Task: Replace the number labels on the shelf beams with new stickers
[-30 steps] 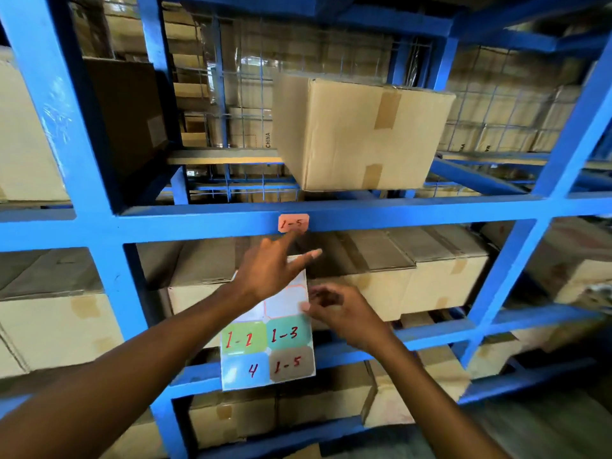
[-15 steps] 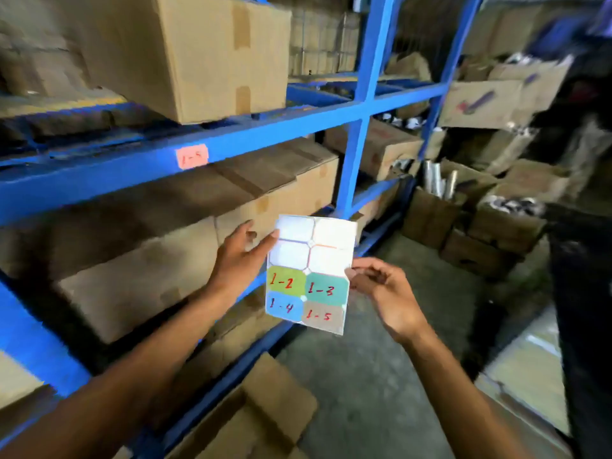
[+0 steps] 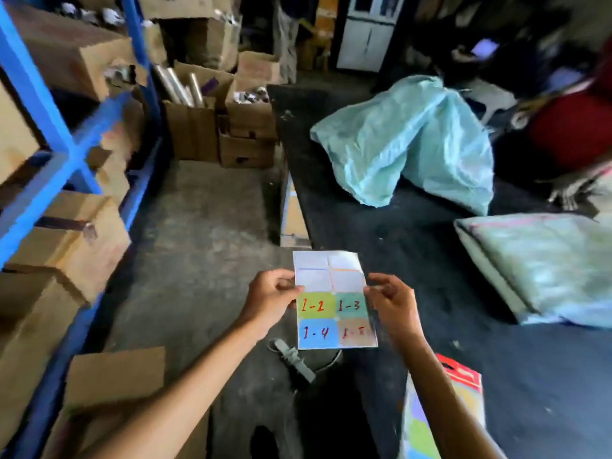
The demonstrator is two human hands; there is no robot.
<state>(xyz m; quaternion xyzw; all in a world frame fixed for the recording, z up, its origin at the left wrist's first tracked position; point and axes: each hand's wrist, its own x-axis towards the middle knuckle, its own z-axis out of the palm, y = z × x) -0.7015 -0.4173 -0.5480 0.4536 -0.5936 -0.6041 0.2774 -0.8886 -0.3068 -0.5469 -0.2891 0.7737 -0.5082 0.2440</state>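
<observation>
Paper sticker sheet (image 3: 334, 299), white-backed, is being held upright between both hands over the near edge of a dark worktop (image 3: 414, 246). Its upper four cells are lying bare; its lower four are carrying coloured stickers hand-marked in red: green 1-2 (image 3: 314, 305), teal 1-3 (image 3: 351, 305), blue 1-4 (image 3: 316, 332), and a brown one (image 3: 356, 332) whose figures are blurring. The left hand (image 3: 270, 301) is pinching the sheet's left edge, thumb lying over the front near the bare cells and fingers curling behind. The right hand (image 3: 390, 306) is pinching the right edge at the same height, thumb tip on the margin.

Below the sheet, a grey strap-like object (image 3: 293, 359) is lying at the worktop's corner; what it is cannot be told. Right of the sheet and lower, under the right forearm, a second coloured sheet pack (image 3: 443, 402) with a red top is resting on the worktop. Beyond the sheet, a pale teal sack (image 3: 407, 140) is slumping on the worktop, and a flat woven sack (image 3: 543, 263) is lying to the right. Left of the sheet, across the concrete floor (image 3: 198, 253), a blue shelf rack (image 3: 59, 160) is carrying cardboard boxes (image 3: 69, 243). Further open cartons (image 3: 212, 120) are standing on the floor behind.
</observation>
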